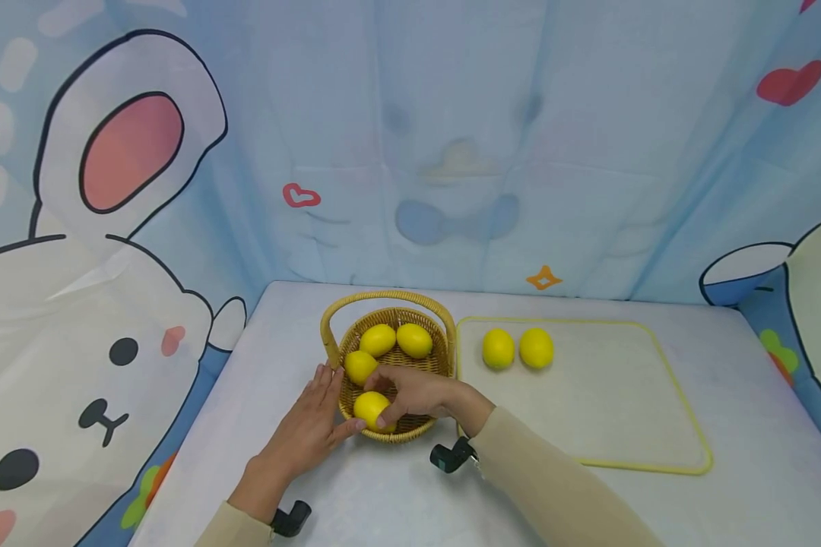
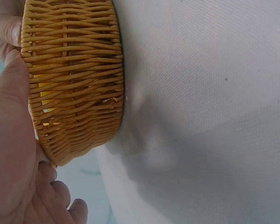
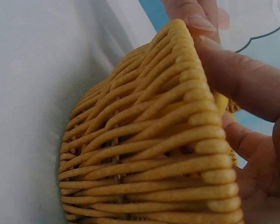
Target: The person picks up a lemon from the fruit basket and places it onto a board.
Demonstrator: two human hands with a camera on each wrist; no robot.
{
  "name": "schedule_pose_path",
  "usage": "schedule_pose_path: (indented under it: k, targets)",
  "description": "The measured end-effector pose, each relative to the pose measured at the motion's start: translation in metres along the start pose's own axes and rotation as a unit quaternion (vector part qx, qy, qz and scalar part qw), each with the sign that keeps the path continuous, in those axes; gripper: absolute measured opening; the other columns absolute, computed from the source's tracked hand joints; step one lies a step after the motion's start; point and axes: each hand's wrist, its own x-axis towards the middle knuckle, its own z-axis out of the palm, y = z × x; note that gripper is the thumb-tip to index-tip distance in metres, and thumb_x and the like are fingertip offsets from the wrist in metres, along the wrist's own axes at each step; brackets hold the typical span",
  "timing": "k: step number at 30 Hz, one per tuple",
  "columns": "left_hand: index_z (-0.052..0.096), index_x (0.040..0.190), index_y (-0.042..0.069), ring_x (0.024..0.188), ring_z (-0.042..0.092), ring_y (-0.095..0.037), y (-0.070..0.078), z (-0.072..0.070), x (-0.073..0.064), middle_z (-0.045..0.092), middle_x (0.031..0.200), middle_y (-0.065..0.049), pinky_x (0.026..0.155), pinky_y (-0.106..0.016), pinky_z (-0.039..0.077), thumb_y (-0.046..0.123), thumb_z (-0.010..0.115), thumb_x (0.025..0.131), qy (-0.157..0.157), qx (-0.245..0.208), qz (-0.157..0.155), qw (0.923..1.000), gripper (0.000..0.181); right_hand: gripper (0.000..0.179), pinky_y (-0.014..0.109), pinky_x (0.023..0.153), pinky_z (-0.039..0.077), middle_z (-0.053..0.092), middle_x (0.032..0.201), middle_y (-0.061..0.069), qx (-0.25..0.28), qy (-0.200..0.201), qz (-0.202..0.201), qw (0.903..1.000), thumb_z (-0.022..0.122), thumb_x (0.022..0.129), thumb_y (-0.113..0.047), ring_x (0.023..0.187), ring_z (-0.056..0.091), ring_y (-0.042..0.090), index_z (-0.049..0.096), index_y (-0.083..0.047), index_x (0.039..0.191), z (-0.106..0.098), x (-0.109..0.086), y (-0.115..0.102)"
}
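Observation:
A wicker basket point(image 1: 386, 311) with an arched handle stands on the table, several yellow lemons inside it. My right hand point(image 1: 417, 391) reaches in over the right side and pinches the nearest lemon point(image 1: 369, 408) between thumb and curled fingers, low by the front rim. Beyond it lie a lemon point(image 1: 359, 368) at the left wall and two more, a lemon point(image 1: 378, 339) and a lemon point(image 1: 414, 340), at the back. My left hand point(image 1: 308, 429) rests against the basket's left side with fingers extended, its thumb at the front rim. In the left wrist view the woven wall point(image 2: 74, 74) hides most of the contents.
Right of the basket lies a white board point(image 1: 609, 403) with a yellow edge. Two lemons sit side by side near its back left, a left lemon point(image 1: 498, 349) and a right lemon point(image 1: 537, 348). A printed curtain point(image 1: 465, 152) hangs behind the white table point(image 1: 383, 501).

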Motion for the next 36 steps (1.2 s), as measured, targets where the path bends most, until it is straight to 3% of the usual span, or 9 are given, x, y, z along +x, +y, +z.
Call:
schedule_pose_path:
  k: [5, 9, 14, 19, 27, 36]
  targets:
    - [0.015, 0.168, 0.001, 0.165, 0.006, -0.032, 0.0, -0.001, 0.001, 0.007, 0.176, -0.019, 0.133, -0.051, 0.017, 0.066, 0.054, 0.102, -0.004, -0.003, 0.002, 1.0, 0.1, 0.066, 0.047, 0.111, 0.047, 0.06, 0.142, 0.001, -0.015, -0.022, -0.006, 0.9996, 0.09, 0.083, -0.013, 0.123, 0.054, 0.022, 0.063, -0.019, 0.142, -0.003, -0.001, 0.0]
    - [0.015, 0.168, 0.0, 0.165, 0.006, -0.032, 0.001, -0.002, 0.002, 0.007, 0.176, -0.019, 0.133, -0.05, 0.017, 0.065, 0.053, 0.102, -0.002, -0.003, 0.006, 1.0, 0.1, 0.06, 0.044, 0.107, 0.047, 0.061, 0.138, 0.0, -0.026, -0.034, -0.018, 0.9989, 0.091, 0.082, -0.013, 0.119, 0.055, 0.021, 0.064, -0.024, 0.135, -0.004, -0.002, -0.001]
    - [0.015, 0.168, 0.0, 0.165, 0.006, -0.033, 0.001, -0.002, 0.003, 0.007, 0.176, -0.02, 0.133, -0.05, 0.017, 0.065, 0.054, 0.102, -0.002, -0.005, 0.006, 1.0, 0.1, 0.073, 0.042, 0.106, 0.049, 0.057, 0.147, 0.002, -0.042, -0.026, -0.041, 0.9979, 0.089, 0.083, -0.017, 0.12, 0.056, 0.021, 0.056, -0.023, 0.148, -0.004, -0.006, -0.002]
    - [0.015, 0.168, 0.001, 0.165, 0.006, -0.032, 0.001, -0.001, 0.003, 0.007, 0.176, -0.019, 0.133, -0.051, 0.016, 0.064, 0.054, 0.102, -0.001, -0.002, 0.004, 1.0, 0.099, 0.076, 0.044, 0.103, 0.051, 0.052, 0.154, 0.004, -0.058, 0.012, -0.061, 0.9964, 0.085, 0.087, -0.023, 0.121, 0.057, 0.024, 0.049, -0.028, 0.155, -0.004, -0.01, -0.001]
    - [0.016, 0.167, -0.001, 0.165, 0.007, -0.034, 0.002, 0.001, 0.003, 0.007, 0.176, -0.021, 0.133, -0.051, 0.017, 0.063, 0.054, 0.103, 0.005, -0.001, 0.008, 1.0, 0.099, 0.078, 0.054, 0.11, 0.05, 0.046, 0.162, 0.006, -0.088, 0.093, -0.108, 0.9858, 0.083, 0.092, -0.027, 0.134, 0.055, 0.029, 0.044, -0.02, 0.159, 0.002, -0.018, 0.0]
    - [0.014, 0.168, 0.0, 0.165, 0.005, -0.034, 0.002, 0.003, 0.002, 0.005, 0.176, -0.02, 0.133, -0.052, 0.016, 0.064, 0.052, 0.103, 0.007, -0.007, 0.002, 0.9999, 0.099, 0.075, 0.048, 0.1, 0.059, 0.053, 0.155, 0.008, -0.064, 0.169, -0.13, 0.9749, 0.085, 0.092, -0.023, 0.123, 0.06, 0.031, 0.048, -0.022, 0.158, 0.004, -0.028, 0.002]
